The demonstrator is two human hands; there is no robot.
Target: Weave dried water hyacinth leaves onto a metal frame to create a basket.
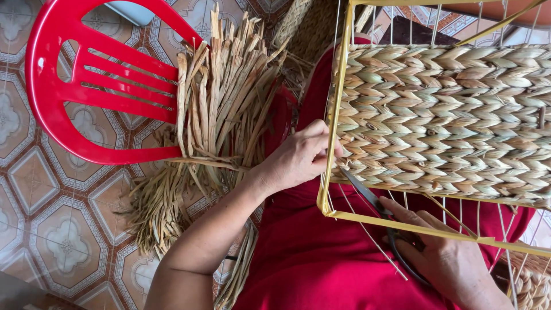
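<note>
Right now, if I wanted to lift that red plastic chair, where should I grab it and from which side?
Probably the red chair by its curved top rail, coming from the open floor side on the left. The rail is a bare loop with slots beside it for fingers, while the dried straw bundle covers its right side.

I lose the woven basket [442, 120] past the 3 o'clock edge | scissors [367, 195] handles sit buried under the right hand [447, 258] | left hand [298, 158] fingertips vanish behind the yellow frame [332, 115] | red chair [86, 86] clipped at 12 o'clock
</note>
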